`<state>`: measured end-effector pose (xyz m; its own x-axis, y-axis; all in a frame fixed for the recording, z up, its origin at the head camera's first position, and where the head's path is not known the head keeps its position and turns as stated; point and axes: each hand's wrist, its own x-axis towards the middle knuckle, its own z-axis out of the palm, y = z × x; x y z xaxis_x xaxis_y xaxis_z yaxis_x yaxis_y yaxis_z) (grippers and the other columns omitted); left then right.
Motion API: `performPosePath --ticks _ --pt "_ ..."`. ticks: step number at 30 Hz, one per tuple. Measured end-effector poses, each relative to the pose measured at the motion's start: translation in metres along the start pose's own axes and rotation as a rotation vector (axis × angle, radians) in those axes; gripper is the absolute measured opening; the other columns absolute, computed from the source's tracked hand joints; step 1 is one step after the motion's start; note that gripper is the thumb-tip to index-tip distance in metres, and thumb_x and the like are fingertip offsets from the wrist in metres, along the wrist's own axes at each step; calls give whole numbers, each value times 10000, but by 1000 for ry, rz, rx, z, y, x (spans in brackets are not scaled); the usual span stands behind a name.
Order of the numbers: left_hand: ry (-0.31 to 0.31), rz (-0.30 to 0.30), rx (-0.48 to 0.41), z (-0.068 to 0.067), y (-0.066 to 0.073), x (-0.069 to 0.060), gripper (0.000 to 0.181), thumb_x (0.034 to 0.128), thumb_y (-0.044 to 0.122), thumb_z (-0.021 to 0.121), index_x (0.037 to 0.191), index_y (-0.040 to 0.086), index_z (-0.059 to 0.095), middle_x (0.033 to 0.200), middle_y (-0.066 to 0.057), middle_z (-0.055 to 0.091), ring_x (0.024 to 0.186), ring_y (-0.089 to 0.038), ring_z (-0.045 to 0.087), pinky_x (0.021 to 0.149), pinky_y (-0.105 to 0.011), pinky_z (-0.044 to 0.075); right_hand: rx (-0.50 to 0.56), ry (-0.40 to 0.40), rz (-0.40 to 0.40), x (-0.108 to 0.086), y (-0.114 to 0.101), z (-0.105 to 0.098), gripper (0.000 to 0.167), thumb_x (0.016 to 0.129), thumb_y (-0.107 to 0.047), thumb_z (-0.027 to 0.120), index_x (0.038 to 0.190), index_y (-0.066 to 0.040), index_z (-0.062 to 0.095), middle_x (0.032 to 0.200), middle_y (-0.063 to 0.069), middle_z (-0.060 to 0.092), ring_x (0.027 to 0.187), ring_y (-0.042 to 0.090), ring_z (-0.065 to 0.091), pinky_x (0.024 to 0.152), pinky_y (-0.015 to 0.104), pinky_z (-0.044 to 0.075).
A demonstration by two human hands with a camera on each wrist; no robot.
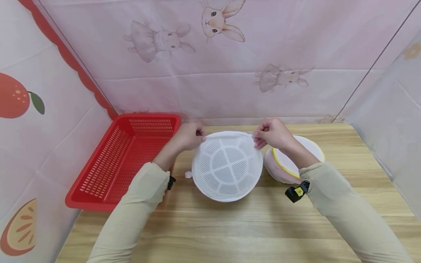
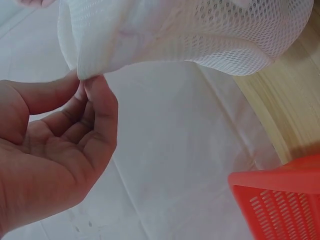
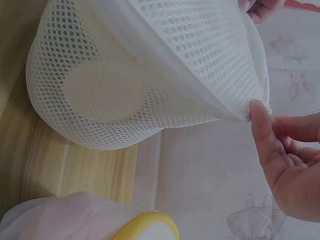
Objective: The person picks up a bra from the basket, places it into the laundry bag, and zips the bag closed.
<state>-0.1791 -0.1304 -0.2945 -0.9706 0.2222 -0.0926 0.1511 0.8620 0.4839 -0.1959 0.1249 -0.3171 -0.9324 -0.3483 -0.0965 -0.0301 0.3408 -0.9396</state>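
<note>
Between my two hands is a white mesh laundry bag (image 1: 227, 168), round, with a ribbed pattern on its face and a small white tab at its left side. My left hand (image 1: 189, 136) pinches its upper left edge between thumb and fingers; the left wrist view shows the fabric (image 2: 100, 45) folded at the fingertips. The upper right edge is pinched by my right hand (image 1: 273, 133). In the right wrist view the mesh side (image 3: 55, 95) hangs down, and a pale round shape (image 3: 105, 92) shows through it. What that shape is, I cannot tell.
A red plastic basket (image 1: 148, 146) with slotted walls stands to the left. Right of the mesh bag, partly behind my right forearm, sits a pale pink bag with a yellow rim (image 1: 279, 166). The wooden table (image 1: 230, 233) meets a rabbit-printed cloth wall (image 1: 213, 95) behind.
</note>
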Motion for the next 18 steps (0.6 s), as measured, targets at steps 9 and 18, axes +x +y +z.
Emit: performPosePath --ticks 9,18 --pt "-129 -49 -253 0 -6 3 124 872 71 595 921 -40 618 876 -143 592 761 -234 588 672 -304 527 -5 -29 -26 1 -1 0 113 891 54 507 845 157 522 697 166 582 569 198 622 590 349 546" --pt "-137 -2 -257 -2 7 5 130 860 83 619 937 -22 630 868 -118 609 757 -206 583 678 -294 520 3 -34 -60 1 -7 0 116 884 65 506 830 166 527 685 161 590 577 204 633 609 354 546"
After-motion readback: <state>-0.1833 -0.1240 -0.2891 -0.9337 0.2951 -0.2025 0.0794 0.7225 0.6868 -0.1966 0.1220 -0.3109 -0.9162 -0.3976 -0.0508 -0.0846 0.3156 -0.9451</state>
